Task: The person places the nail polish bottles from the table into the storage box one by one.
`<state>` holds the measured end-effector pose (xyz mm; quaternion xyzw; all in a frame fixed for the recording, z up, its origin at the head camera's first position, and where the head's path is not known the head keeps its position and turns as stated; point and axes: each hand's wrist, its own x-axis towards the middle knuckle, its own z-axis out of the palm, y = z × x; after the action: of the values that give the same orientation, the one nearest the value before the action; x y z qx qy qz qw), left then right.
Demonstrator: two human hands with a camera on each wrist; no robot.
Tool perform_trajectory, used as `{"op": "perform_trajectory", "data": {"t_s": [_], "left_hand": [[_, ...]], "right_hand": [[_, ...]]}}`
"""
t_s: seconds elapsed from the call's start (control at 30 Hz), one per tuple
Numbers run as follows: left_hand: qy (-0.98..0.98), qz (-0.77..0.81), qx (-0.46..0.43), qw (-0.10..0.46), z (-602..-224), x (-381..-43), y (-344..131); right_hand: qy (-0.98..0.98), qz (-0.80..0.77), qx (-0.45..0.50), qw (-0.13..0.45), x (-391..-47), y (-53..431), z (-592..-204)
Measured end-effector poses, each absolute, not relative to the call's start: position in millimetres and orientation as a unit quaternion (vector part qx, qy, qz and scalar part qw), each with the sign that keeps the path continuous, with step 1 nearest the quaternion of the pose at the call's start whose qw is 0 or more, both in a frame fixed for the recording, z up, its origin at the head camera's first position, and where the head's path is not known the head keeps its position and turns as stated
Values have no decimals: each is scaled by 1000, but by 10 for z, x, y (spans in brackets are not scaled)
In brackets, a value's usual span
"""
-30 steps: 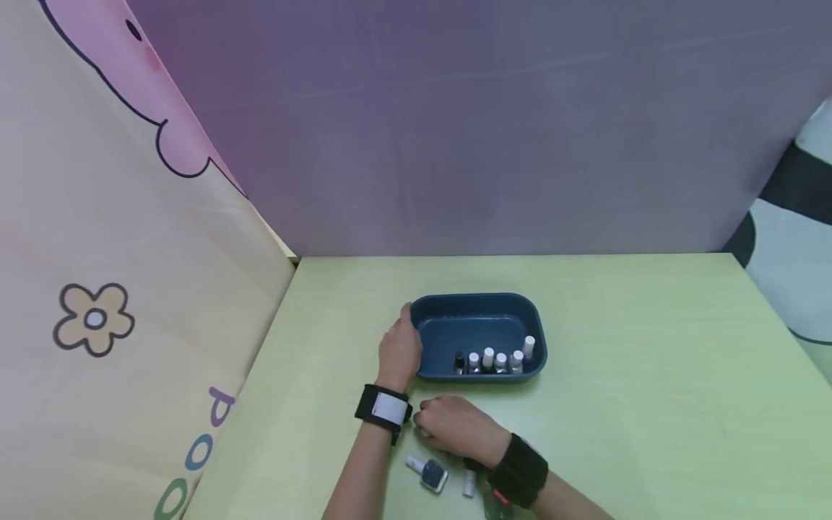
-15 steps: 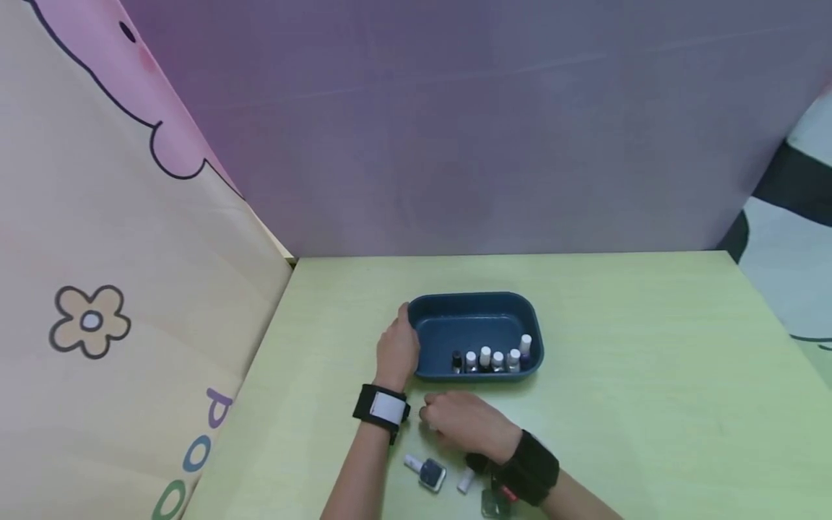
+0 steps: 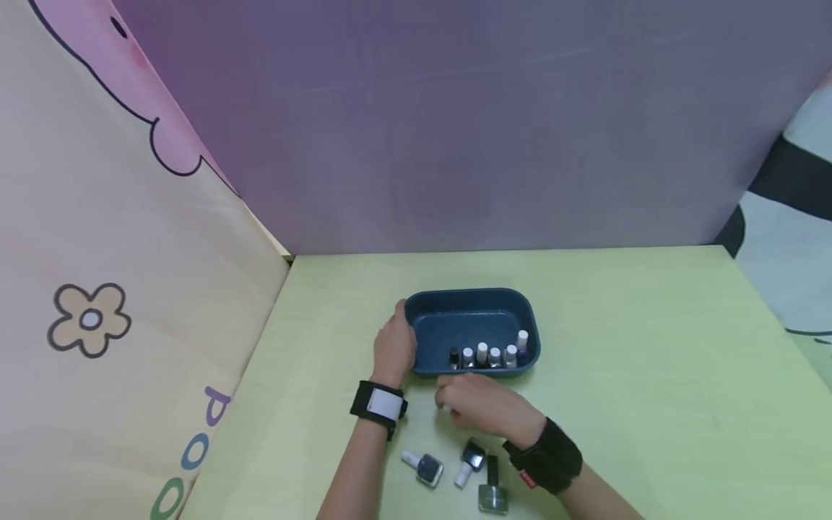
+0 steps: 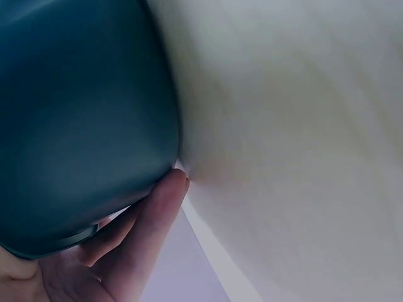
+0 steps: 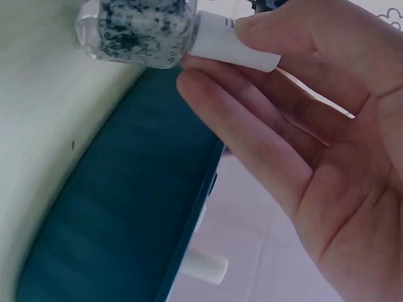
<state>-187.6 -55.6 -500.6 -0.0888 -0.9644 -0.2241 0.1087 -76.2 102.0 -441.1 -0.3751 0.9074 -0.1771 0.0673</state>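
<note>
A dark blue rectangular basin (image 3: 468, 291) stands on the table, with a row of small nail polish bottles (image 3: 482, 352) along its near side, mostly white-capped and one black-capped. My left hand (image 3: 394, 352) grips the basin's left end; in the left wrist view its fingers (image 4: 154, 217) lie against the outer wall. Just in front of the basin's near rim, my right hand (image 3: 490, 406) pinches a nail polish bottle (image 5: 148, 31) by its white cap. That bottle is clear with black speckles, tilted sideways in the right wrist view and mostly hidden by the hand in the head view.
Near the front of the table lie a dark nail polish bottle with a white cap (image 3: 429, 469), another dark one (image 3: 473, 455) beside it, and a greenish clear bottle with a black cap (image 3: 492, 497). A purple-grey panel (image 3: 422, 144) rises behind the table.
My right hand has moved forward and right toward the basin with its bottle, uncovering the bottles on the table beneath it. My left hand stays on the basin.
</note>
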Motion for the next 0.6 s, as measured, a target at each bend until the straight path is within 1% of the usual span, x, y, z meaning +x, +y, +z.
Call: {"op": "perform_trajectory", "data": {"t_s": [0.37,0.6], "left_hand": [[-967,-223,-84,87,-4965,-1865,-573],[-966,-230,-85,82,-4952,-1861,-584]], "right_hand": [[918,-170,-354,46,-783,1166,-4188],[926,-152,-343,32,-806,1264,-4029]]}}
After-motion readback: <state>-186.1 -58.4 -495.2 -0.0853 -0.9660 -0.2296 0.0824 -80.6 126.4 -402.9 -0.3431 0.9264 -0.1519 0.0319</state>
